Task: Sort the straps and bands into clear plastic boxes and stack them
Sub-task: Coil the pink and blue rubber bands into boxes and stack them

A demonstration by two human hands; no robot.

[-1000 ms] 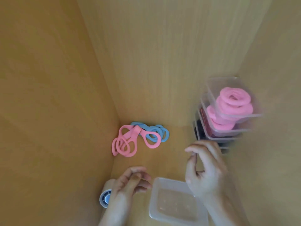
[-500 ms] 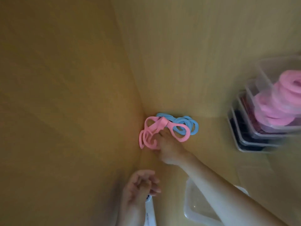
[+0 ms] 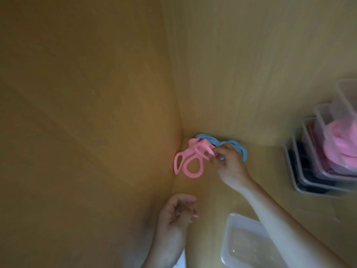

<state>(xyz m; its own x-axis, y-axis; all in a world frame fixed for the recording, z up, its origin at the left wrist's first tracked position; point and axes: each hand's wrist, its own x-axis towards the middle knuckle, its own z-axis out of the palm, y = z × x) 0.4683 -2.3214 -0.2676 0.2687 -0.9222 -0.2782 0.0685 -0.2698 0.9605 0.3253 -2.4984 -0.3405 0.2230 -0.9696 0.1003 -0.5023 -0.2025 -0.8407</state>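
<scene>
From the head view, the right hand (image 3: 227,164) was stretched forward to the middle of the frame, its bare forearm running up from the lower right corner; thumb and fingertips were closed in a pinch on one end of the pink band (image 3: 195,148), lifting that end while its loops trailed to the left; the left hand (image 3: 177,211) hung lower centre, palm turned inward, fingers loosely curled and holding nothing.

All this sat on a pale wooden surface (image 3: 270,180) inside a wooden corner; a side wall (image 3: 87,113) filled the left half of the frame and a back wall (image 3: 251,64) the upper right; the light was dim and the picture soft.

Pink band and blue band (image 3: 204,137) lay together in that corner, the blue one behind the pink and partly hidden by the right hand; one tangle of each colour, though I could not count separate pieces; one empty clear box (image 3: 243,246) stood lower right of centre, beside the forearm; at the right edge rose one stack of boxes (image 3: 301,178), seemingly four, dark contents lowest, pink rolls higher.
</scene>
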